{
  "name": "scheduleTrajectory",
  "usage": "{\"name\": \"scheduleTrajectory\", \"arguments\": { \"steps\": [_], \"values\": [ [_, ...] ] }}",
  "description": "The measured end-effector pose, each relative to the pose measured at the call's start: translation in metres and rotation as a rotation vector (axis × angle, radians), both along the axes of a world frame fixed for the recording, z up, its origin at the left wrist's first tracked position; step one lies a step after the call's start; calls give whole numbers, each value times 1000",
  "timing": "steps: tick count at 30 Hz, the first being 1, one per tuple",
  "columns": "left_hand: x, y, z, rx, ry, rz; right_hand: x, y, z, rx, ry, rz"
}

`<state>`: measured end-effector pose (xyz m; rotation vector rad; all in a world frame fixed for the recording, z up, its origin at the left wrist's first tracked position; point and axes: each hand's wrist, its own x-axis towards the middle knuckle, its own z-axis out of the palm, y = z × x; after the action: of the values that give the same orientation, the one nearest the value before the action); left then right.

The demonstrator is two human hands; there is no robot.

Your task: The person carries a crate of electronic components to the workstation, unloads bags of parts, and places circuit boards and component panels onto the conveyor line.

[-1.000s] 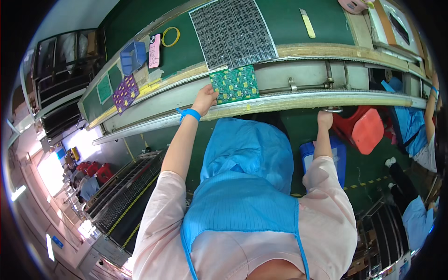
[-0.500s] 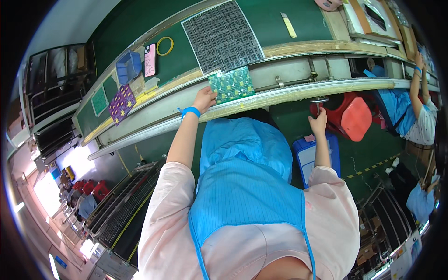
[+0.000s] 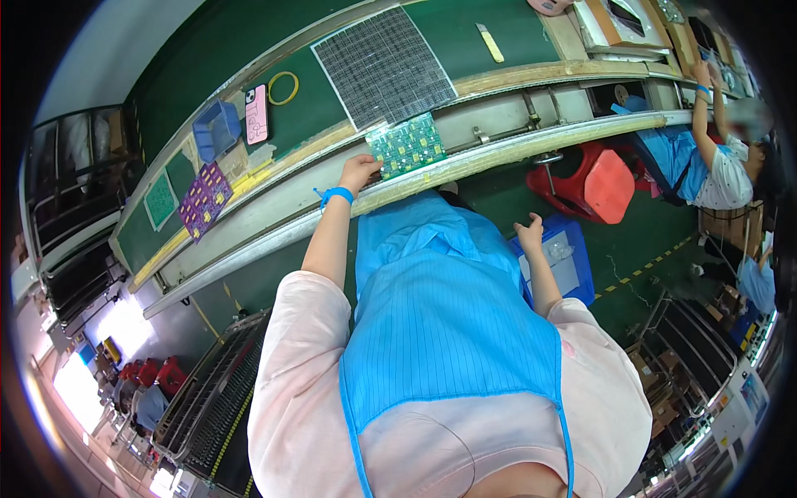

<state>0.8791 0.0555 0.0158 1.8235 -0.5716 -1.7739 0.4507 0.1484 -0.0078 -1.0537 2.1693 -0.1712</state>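
My left hand [image 3: 360,170], with a blue band on its wrist, pinches the left edge of a green circuit board [image 3: 408,148] dotted with pale yellow parts. The board rests across the rails at the bench's near edge. Just beyond it, a sheet of small dark labels [image 3: 378,70] lies on the green bench top, apparently meeting the board's far edge. My right hand [image 3: 529,232] is off to the right, below bench level, its fingers apart and nothing visible in them. Beneath it is a blue bin [image 3: 573,266] with clear plastic inside.
A pink phone [image 3: 256,114], yellow tape roll [image 3: 283,88], blue tray [image 3: 217,131] and purple circuit board [image 3: 205,199] lie to the left. A cutter knife [image 3: 491,43] lies further right. A red stool [image 3: 594,183] stands under the bench; another person [image 3: 714,166] works beyond it.
My right hand has come away from the metal fitting under the rail and moved back toward me, over the blue bin. My left hand still holds the board. The whole view has shifted slightly.
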Motion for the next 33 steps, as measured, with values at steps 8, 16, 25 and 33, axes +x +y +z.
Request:
{"name": "scheduleTrajectory", "arguments": {
  "steps": [8, 16, 25, 33],
  "values": [
    [25, 27, 10, -83, -96, 140, 9, 28, -34, 142, -500, -34],
    [28, 20, 31, -245, -196, 359, 9, 53, -45, 118, -436, -125],
    [11, -44, 43, -208, 351, 596, 20, 70, -39, 91, -444, -149],
    [20, -73, 31, -93, 359, 612, 27, 79, -30, 72, -443, -185]
  ]
}}
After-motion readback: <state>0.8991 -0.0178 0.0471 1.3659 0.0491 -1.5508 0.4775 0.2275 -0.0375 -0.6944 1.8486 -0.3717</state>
